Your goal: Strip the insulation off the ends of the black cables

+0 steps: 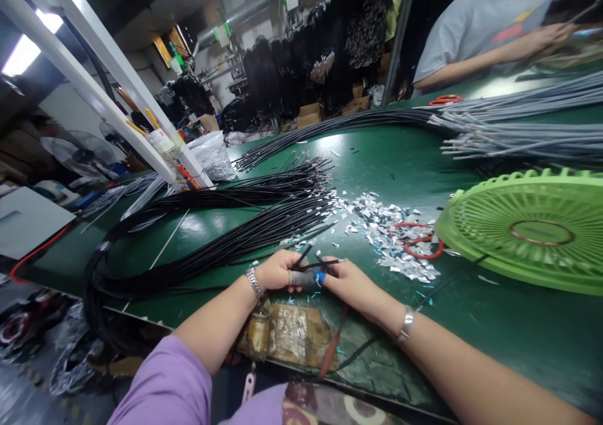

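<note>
My left hand [279, 270] is closed on the end of a black cable [304, 257], above the near edge of the green table. A grey cover wraps its thumb, and a metal watch is on the wrist. Close on the right, my right hand [351, 284] pinches at a dark strip of the same cable work, with blue tape on the thumb. The fingertips of both hands nearly meet, and they partly hide what lies between them. Just beyond lies a bundle of black cables [245, 236] with stripped ends pointing right.
Foil scraps [377, 224] are scattered near red-handled scissors [424, 247]. A green fan [532, 230] stands at right, below grey cables [527, 139]. White posts [108, 80] rise at left. A co-worker [480, 29] sits across the green table [518, 343]. Cardboard [294, 334] lies by my lap.
</note>
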### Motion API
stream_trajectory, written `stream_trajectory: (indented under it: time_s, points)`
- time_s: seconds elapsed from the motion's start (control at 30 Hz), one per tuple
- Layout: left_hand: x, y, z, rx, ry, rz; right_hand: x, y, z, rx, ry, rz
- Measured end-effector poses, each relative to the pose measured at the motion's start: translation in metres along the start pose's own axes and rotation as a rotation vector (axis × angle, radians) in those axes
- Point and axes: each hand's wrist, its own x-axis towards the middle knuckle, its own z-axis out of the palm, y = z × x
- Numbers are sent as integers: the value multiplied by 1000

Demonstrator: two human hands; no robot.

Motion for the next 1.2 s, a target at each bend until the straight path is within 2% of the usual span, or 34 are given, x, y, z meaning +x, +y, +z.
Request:
stream_trajectory:
  time_s: [0.17,0.3,0.47,0.57,0.67,0.8,1.0,1.1,1.2]
  points:
    - [1,-1,-2,-18,44,28,-4,-9,-5,29,97,-60]
    - [1,-1,-4,14,30,41,-5,-13,-10,19,22,-132]
    - [1,-3,-5,86,26,98,-5,-9,-11,-76,-51,-116]
    - [1,-3,-6,76,66,107,-7,-9,-10,-141,-92,-130]
    - [1,-2,-7,43,103,115,-10,-10,-11,-191,-45,-140]
    - [0,-1,-6,24,83,108,-9,-9,-15,-171,74,-138]
    - [1,-1,-6,13,40,125,-8,-11,-13,-164,13,-206]
    - [1,-2,-7,71,53,141,-8,-10,-16,-193,32,-194]
    - [0,-1,-6,256,140,235,-11,-9,-20,-348,40,-204]
